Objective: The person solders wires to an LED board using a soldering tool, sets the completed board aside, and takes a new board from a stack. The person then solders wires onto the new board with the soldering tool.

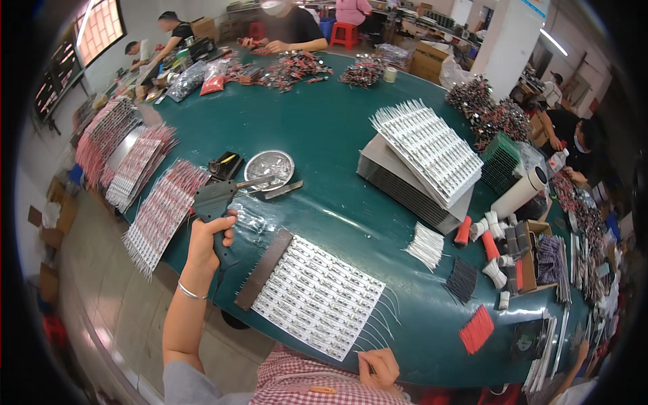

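Observation:
My left hand [210,237] is wrapped round the grip of a dark soldering gun [214,200], held above the table with its tip pointing right, close to a round metal dish [269,154]. In front of me lies a white panel of small circuit boards [324,290], with a brown bar [262,271] along its left edge. Several thin white wires [378,317] stick out from the panel's right edge. At its lower right corner my right hand [379,368] is closed in a pinch, apparently on the end of one white wire.
Panels with red and white wires [165,212] lie at left. A stack of grey boards [398,185] stands at right under white panels [432,152]. Bundles of white [425,246], black [462,280] and red wires [476,329] lie nearby, with a bottle [518,192]. Other people work around the table.

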### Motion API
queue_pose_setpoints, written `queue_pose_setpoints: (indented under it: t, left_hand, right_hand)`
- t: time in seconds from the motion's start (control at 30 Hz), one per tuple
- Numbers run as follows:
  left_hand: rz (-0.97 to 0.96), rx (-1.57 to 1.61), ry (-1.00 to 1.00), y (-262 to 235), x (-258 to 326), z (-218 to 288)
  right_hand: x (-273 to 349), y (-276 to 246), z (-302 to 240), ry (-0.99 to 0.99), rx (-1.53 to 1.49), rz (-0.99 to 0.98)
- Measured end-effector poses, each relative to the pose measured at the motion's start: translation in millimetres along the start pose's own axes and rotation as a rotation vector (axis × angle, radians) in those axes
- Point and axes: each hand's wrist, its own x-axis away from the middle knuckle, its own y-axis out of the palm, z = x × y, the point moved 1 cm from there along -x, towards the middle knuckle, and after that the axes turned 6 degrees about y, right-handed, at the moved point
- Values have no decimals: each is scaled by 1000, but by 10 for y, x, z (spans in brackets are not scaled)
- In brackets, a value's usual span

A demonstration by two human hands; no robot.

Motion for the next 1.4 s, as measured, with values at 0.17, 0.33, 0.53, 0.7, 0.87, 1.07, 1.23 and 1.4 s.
queue_pose_setpoints:
  t: [0.17,0.33,0.53,0.7,0.87,1.07,1.23,1.4]
  left_hand:
    - [3,-7,5,-11,41,-21]
    - [-23,18,-10,-15,76,-32]
    - [-48,49,-35,-34,128,-27]
    - [-16,86,-59,-1,197,37]
    - [-77,131,-45,127,529,28]
    - [-119,-2,64,491,1442,-209]
    - [-321,-101,-132,799,1963,-606]
    - [-436,-233,-123,776,2092,-894]
  right_hand:
    - [5,3,-14,-27,25,15]
    - [16,27,-12,-52,18,41]
    - [-152,-377,-196,128,-177,77]
    - [-341,-867,-395,337,-348,296]
    - [-230,-300,-458,439,-342,13]
    - [-268,-110,-470,457,-397,-8]
    - [-322,7,-513,379,-500,-34]
    - [-246,-2,-489,264,-351,-33]
